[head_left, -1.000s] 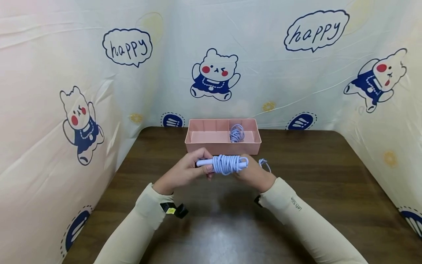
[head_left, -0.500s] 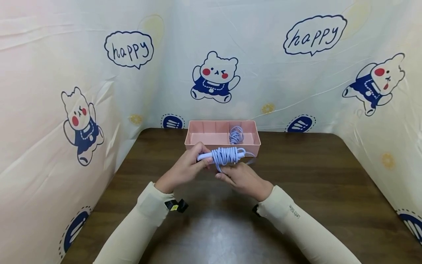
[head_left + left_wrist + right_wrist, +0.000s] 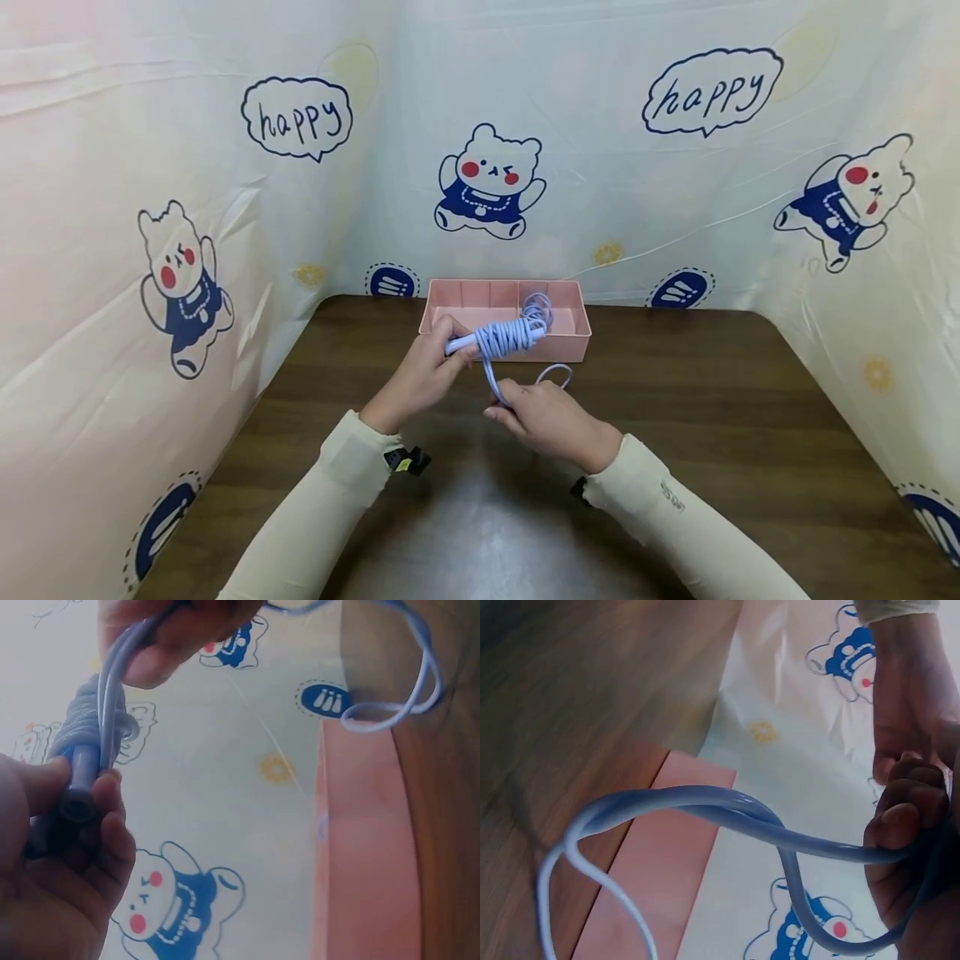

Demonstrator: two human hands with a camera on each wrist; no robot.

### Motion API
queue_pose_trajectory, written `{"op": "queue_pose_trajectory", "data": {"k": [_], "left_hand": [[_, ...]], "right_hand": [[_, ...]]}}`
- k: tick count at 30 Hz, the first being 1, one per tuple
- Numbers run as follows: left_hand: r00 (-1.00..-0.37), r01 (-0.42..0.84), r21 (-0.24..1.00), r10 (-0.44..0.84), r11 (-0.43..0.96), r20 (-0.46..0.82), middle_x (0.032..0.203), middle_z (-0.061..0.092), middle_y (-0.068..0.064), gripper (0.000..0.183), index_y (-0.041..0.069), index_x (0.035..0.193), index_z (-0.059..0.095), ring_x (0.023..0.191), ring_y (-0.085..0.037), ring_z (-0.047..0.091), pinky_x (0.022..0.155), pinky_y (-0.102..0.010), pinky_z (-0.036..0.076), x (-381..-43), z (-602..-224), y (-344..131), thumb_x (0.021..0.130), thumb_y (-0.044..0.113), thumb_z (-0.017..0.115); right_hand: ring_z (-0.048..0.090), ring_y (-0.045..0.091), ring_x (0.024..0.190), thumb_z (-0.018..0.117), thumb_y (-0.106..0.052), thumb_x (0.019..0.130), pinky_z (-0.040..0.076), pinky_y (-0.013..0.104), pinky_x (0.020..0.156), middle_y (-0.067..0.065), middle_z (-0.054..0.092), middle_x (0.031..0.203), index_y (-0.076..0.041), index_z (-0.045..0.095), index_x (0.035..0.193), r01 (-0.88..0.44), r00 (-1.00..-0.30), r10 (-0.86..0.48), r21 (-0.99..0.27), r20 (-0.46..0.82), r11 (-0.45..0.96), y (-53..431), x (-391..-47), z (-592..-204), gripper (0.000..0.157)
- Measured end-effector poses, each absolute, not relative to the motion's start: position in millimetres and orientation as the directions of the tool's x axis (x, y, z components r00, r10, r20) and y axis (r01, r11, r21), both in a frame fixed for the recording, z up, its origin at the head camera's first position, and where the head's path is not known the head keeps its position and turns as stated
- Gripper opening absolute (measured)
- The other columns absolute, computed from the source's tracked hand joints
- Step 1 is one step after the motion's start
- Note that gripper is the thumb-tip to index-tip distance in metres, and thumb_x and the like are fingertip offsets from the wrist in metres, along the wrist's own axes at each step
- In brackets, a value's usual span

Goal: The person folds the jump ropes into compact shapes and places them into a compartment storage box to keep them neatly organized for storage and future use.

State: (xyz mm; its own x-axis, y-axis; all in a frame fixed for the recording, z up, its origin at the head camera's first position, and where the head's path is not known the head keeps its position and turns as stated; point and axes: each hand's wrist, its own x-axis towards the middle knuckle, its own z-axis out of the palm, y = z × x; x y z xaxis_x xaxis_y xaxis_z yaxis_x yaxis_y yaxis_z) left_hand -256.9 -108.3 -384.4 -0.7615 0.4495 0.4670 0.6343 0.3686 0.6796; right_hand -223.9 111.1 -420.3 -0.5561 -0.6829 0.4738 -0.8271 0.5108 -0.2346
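In the head view my left hand [image 3: 423, 371] grips the handles of a periwinkle-blue jump rope [image 3: 504, 338]. Tight coils of its cord are wrapped round the handles. The left wrist view shows the end of a handle [image 3: 81, 772] between my thumb and fingers. My right hand [image 3: 558, 421], lower and to the right, holds the doubled cord [image 3: 491, 379] that runs down from the coils. Past that hand a loose loop of cord [image 3: 682, 799] sticks out. Part of the cord inside the right hand is hidden.
Behind the hands a pink two-compartment box [image 3: 547, 348] stands on the dark wooden table [image 3: 690, 417]. A tangle of similar blue cord [image 3: 537, 307] sits in its right compartment, partly covered by the held rope. A printed curtain [image 3: 585, 100] encloses the table's back and sides.
My right hand has come from behind the coils to below them, drawing the cord down and towards me. My left hand and the handles have moved slightly up and tilted.
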Motion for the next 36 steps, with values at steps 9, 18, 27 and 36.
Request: {"op": "queue_pose_trajectory", "data": {"k": [9, 18, 27, 36], "left_hand": [[-0.828, 0.56, 0.706, 0.31, 0.433, 0.467, 0.094, 0.058, -0.01, 0.014, 0.009, 0.108, 0.046, 0.074, -0.023, 0.057, 0.062, -0.038, 0.054, -269, -373, -123, 0.099, 0.014, 0.057], [-0.847, 0.529, 0.705, 0.338, 0.472, 0.41, 0.092, 0.058, -0.008, 0.016, 0.009, 0.11, 0.047, 0.073, -0.024, 0.056, 0.06, -0.034, 0.051, -285, -395, -122, 0.099, 0.014, 0.057], [-0.808, 0.588, 0.575, 0.441, 0.569, 0.39, 0.086, 0.056, -0.002, 0.012, 0.011, 0.104, 0.052, 0.072, -0.017, 0.054, 0.061, -0.03, 0.05, -277, -408, -107, 0.097, 0.014, 0.061], [-0.694, 0.702, 0.505, 0.64, 0.502, 0.33, 0.078, 0.049, 0.003, 0.014, 0.014, 0.1, 0.046, 0.069, -0.01, 0.051, 0.059, -0.025, 0.047, -260, -407, -96, 0.097, 0.015, 0.061]], "right_hand": [[0.044, 0.005, 0.052, 0.054, -0.029, 0.101, 0.04, 0.022, 0.05, -0.008, 0.042, 0.066, -0.008, 0.048, 0.103, -0.775, -0.631, -0.683, -0.286, 0.368, 0.563, 110, -208, -414, 0.021], [0.041, 0.011, 0.046, 0.062, -0.031, 0.096, 0.038, 0.029, 0.041, -0.009, 0.048, 0.063, -0.01, 0.059, 0.097, -0.828, -0.46, -0.704, 0.025, 0.541, 0.56, 108, -204, -412, 0.021], [0.041, 0.008, 0.049, 0.058, -0.023, 0.099, 0.038, 0.023, 0.043, -0.005, 0.05, 0.065, -0.008, 0.057, 0.089, -0.843, -0.285, -0.72, 0.193, 0.633, 0.503, 115, -207, -383, 0.018], [0.044, 0.012, 0.052, 0.061, -0.02, 0.097, 0.043, 0.026, 0.046, 0.0, 0.05, 0.067, -0.006, 0.059, 0.093, -0.789, -0.304, -0.705, 0.246, 0.64, 0.564, 133, -223, -354, 0.014]]}}
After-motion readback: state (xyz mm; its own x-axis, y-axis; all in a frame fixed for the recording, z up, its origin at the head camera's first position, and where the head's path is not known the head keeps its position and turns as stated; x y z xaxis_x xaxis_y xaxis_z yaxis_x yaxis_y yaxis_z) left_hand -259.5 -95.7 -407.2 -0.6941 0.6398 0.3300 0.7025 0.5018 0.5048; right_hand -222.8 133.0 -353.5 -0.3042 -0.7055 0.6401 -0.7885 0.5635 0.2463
